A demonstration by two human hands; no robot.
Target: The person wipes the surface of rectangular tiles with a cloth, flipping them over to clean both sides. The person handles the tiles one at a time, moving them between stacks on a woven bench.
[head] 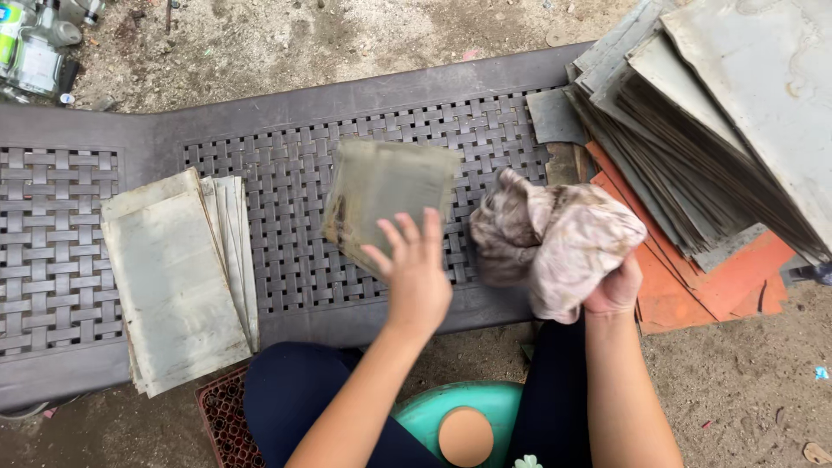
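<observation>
My left hand (414, 270) holds up a thin, dirty rectangular sheet (386, 198), blurred with motion, above the dark woven plastic bench (364, 130). My right hand (614, 286) grips a crumpled, stained cloth (555, 236) just right of the sheet. A small stack of pale grey sheets (178, 277) lies on the bench at my left. A big, fanned pile of grey sheets (711, 121) rests at the right, on top of orange sheets (693, 286).
Bare dirt ground lies beyond the bench, with bottles (35, 43) at the far left corner. Between my knees sit a teal basin (459, 416) and a red-brown plastic crate (227, 416).
</observation>
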